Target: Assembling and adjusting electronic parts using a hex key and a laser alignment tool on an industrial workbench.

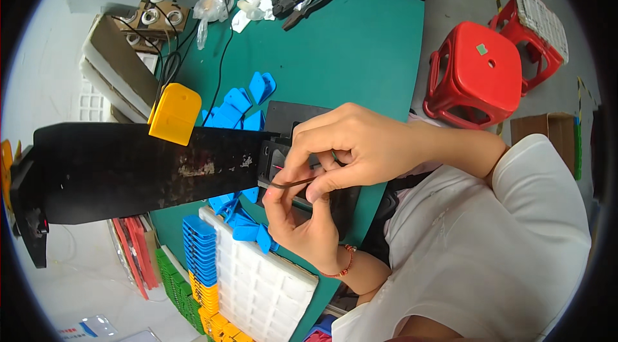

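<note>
My right hand [347, 146], the upper one, pinches a thin dark strip [295, 184] between thumb and fingertips. The fingers of my left hand [302, 229], which wears a red beaded bracelet [348, 261], close on the same strip from below. Both hands meet over a black fixture [264, 157] at the end of a long black machine arm [129, 171]. My fingers hide much of the fixture. Blue plastic pieces [233, 107] lie loose beyond the fixture, and more blue pieces [244, 225] lie beside my left hand.
A yellow piece [175, 113] sits on the black arm. A white tray [264, 271] stands beside stacked blue [199, 249], yellow [207, 300] and green pieces [177, 287]. Pliers [315, 4] and crumpled wrapping lie on the green table [360, 52]. Red stools [476, 68] stand beyond its edge.
</note>
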The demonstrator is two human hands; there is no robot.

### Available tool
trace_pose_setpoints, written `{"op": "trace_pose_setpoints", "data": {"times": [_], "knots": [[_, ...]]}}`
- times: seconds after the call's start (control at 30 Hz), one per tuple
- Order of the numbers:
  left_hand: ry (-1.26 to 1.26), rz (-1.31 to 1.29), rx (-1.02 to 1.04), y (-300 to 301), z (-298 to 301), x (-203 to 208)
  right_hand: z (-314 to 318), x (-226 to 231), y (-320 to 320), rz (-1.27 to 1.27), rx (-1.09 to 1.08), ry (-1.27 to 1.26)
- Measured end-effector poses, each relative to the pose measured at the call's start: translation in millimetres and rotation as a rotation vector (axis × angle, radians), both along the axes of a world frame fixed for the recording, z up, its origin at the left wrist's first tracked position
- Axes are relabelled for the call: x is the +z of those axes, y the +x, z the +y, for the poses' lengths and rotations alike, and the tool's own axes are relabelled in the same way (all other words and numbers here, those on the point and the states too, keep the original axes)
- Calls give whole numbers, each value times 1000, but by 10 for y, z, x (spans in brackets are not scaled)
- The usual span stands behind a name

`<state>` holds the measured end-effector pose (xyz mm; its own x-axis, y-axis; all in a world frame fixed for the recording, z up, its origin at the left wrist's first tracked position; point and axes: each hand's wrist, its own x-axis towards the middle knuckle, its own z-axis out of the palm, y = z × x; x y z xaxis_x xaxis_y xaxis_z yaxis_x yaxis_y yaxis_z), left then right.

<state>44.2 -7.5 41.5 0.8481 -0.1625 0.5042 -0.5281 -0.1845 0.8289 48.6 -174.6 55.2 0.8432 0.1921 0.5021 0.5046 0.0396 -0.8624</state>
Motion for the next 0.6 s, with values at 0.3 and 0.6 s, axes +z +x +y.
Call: {"op": "trace_pose_setpoints", "data": {"times": [0.3, 0.6], "knots": [[11, 67, -17, -29, -49, 81, -43, -43, 33, -49, 32, -17], [23, 66, 12, -29, -11, 37, -35, -28, 2, 17, 45, -4]]}}
